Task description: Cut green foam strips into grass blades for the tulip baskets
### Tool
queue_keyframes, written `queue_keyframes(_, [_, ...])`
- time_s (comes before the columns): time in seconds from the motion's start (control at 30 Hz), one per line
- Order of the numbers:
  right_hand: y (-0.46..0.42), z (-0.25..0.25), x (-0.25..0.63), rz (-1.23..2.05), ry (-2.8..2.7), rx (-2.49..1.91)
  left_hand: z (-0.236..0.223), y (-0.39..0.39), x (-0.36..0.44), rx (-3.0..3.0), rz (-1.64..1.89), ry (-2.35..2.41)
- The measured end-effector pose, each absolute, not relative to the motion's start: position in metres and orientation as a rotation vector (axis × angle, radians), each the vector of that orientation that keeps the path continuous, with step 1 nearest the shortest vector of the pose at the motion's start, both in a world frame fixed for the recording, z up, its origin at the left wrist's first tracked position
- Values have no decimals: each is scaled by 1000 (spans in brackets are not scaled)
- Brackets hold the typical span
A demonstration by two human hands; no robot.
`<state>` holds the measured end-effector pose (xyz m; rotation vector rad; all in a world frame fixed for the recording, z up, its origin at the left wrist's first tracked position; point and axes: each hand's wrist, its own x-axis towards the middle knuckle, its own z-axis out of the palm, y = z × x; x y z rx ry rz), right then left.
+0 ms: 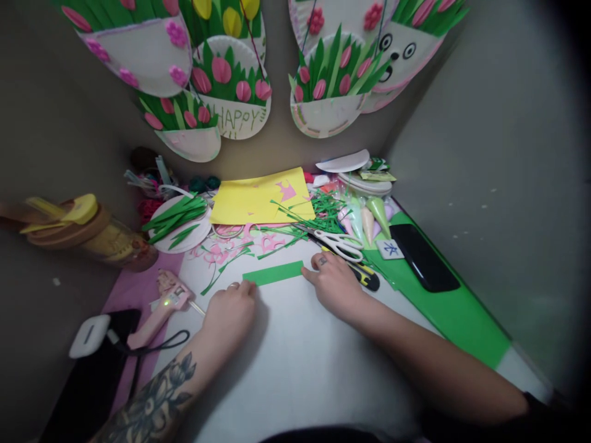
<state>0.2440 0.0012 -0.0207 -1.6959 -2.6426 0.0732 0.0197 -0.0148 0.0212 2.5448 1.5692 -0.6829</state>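
Both hands on the green strip, centre of the tabletop!

Here we are: the left hand [231, 304] meets the left end of the green strip [273, 274], the right hand [335, 283] its right end; whether either grip pinches or merely presses, I cannot tell; the strip lies flat on the white tabletop [295, 369].

Containers now: at the left, a lidded cup [106, 240], its contents hard to read; to its right, a white plate [198, 231] loaded with green paper blades [178, 218]; at the far right, cone-shaped bags [378, 212] filled with pastel colours; on the far wall, paper-plate pockets [184, 144] bursting with paper tulips [221, 69]!

Around the hands: scissors [339, 243] and a black-and-yellow tool [369, 277] crowd the right hand; a pink glue gun [157, 314] sits left of the left hand; green and pink scraps [272, 245] litter the space between the strip and the yellow sheet [253, 200].
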Motion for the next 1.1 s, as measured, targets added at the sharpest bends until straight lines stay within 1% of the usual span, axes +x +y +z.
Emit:
queue_keyframes(0.1, [0, -20, 248, 81, -2646, -1748, 21, -18, 19, 2466, -700, 1643])
queue_keyframes(0.23, [-1, -25, 254, 83, -2613, -1757, 14, -17, 15, 2407, -638, 1759])
queue_keyframes(0.37, [1, -26, 264, -1, -2451, -1896, 8, -12, 6, 2437, -545, 1798])
queue_keyframes(0.5, [7, -21, 272, -101, -2335, -2016, 3, -8, 2, 2509, -254, 1927])
queue_keyframes(0.6, [10, -19, 276, -133, -2315, -2054, -2, -7, 4, 2584, -69, 1817])
queue_keyframes(0.77, [15, -22, 282, -108, -2311, -2088, -11, -5, 10, 2589, -50, 1634])
queue_keyframes(1.1, [19, -26, 289, 84, -2224, -2079, -15, 3, -3, 2518, 4, 1659])
